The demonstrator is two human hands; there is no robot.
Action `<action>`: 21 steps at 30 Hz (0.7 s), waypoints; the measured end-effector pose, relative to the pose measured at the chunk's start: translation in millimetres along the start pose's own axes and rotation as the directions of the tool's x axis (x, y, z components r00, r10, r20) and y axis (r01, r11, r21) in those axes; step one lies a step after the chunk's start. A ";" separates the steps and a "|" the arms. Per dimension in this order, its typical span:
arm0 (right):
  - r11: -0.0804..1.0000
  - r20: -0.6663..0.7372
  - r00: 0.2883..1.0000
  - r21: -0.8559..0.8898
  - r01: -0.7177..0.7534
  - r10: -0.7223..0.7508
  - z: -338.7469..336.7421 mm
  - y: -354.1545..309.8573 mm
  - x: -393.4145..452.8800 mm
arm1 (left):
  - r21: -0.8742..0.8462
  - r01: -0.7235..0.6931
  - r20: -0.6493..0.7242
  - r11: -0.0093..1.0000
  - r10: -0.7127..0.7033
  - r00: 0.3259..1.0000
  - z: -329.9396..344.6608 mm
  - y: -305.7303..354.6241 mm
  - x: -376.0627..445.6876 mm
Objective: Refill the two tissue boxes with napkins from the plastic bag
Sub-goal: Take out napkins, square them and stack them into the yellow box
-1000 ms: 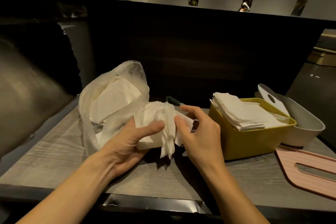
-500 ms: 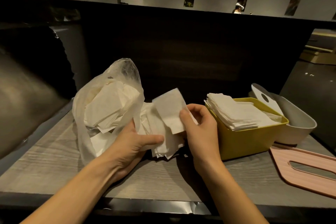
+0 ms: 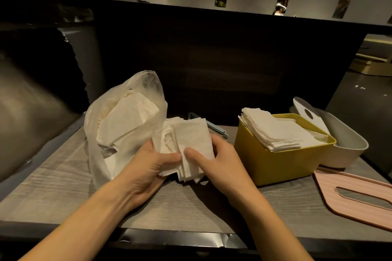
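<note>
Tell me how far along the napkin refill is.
Done: the yellow box already holds a napkin stack heaped above its rim. In hand: both the left hand and right hand grip a fresh bundle beside the bag. Left: the white box behind shows no napkins, and the pink lid lies off.

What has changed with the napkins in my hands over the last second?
The crumpled bunch of white paper napkins has been flattened into a neater stack; the sheet the right hand lifted half a second ago now lies on top. Both the left hand and the right still grip the stack. The clear plastic bag, the napkin-filled yellow plastic box and the pink slotted lid stayed put.
</note>
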State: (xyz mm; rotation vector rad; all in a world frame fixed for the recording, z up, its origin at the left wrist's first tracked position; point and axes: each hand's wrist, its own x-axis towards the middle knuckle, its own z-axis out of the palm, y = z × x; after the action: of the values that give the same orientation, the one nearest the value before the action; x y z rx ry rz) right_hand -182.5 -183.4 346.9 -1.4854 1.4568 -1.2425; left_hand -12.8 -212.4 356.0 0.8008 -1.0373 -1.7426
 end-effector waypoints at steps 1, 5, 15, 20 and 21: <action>1.000 -0.002 1.000 -0.010 0.010 -0.010 -0.2 -0.5 -1.4 | -0.003 -0.003 -0.011 1.000 0.003 1.000 1.7 0.8 -0.9; 0.987 -0.116 0.993 0.154 0.049 -0.031 -6.4 -1.6 -2.8 | -0.081 0.011 -0.098 0.997 -0.019 0.995 2.4 2.6 1.9; 0.981 0.014 0.997 0.179 0.075 -0.079 3.6 -1.6 -0.1 | -0.259 0.067 0.042 0.964 -0.058 0.997 24.0 0.1 -1.6; 0.996 0.064 0.997 0.077 0.045 -0.050 1.7 -2.9 -3.1 | -0.106 0.085 -0.071 0.991 -0.092 0.993 25.9 -3.5 1.2; 0.997 0.085 0.996 0.068 0.034 -0.039 -1.1 -2.9 -3.9 | -0.137 0.095 -0.078 0.986 -0.106 0.991 25.3 -3.1 2.2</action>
State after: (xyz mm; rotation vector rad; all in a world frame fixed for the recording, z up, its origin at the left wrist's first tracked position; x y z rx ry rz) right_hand -182.3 -179.0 349.4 -1.5084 1.3255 -1.2216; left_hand -36.3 -206.3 364.0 0.8473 -0.8274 -1.8260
